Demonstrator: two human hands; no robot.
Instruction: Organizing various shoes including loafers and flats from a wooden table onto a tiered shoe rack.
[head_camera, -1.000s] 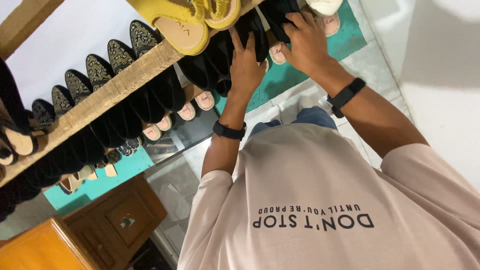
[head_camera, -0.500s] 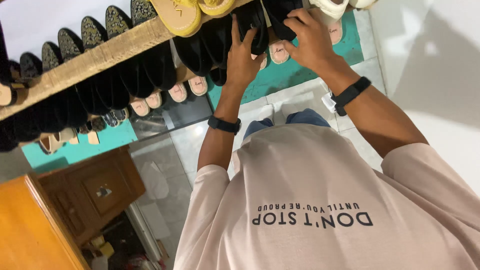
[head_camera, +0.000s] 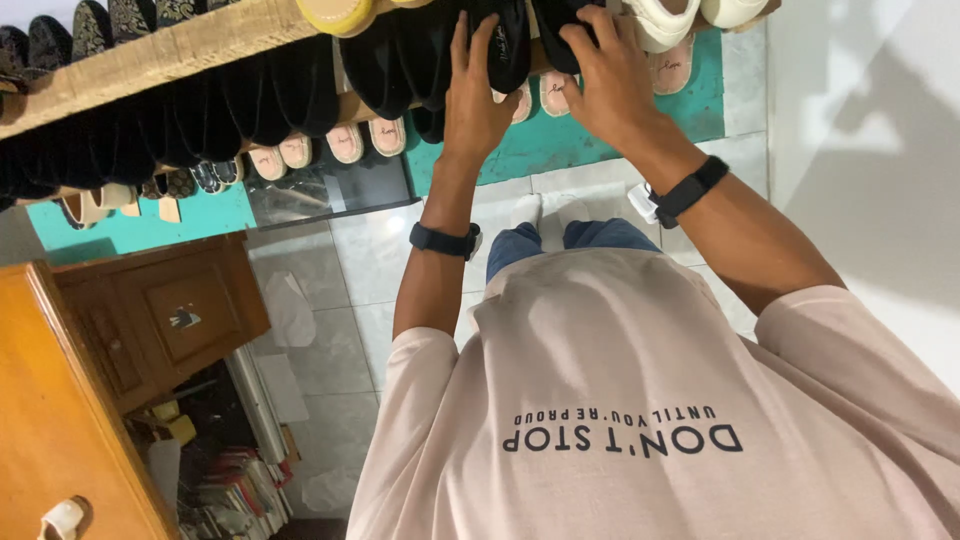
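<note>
A pale grey tiled floor fills the middle of the view, with a teal mat running along the foot of a wooden shoe rack that crosses the top of the picture on a slant, lower at the left.

At the far left stands an orange-brown wooden cabinet, and beside it a darker brown cupboard with a stack of books and papers on the floor below it. Above these, a long row of black slippers hangs over the rack's rail, heels at the rail and toes down toward the floor, with pink-soled sandals lined up on the lower shelf behind them.

Further right, the left hand, a black band at its wrist, reaches up to the rack. Its fingers are spread flat against a black slipper, thumb on one side and fingertips on the other, so it presses rather than closes round it. That slipper sits on the upper rail, its long axis running across the rail, toe toward the floor, parallel to its neighbours.

Just beside it, the right hand, with a black watch on its wrist, curls its fingers over a second black slipper, gripping its upper edge. A cream shoe lies touching that hand's far side.

Lowest in view is the person's pale pink shirt, blue jeans showing above it.
</note>
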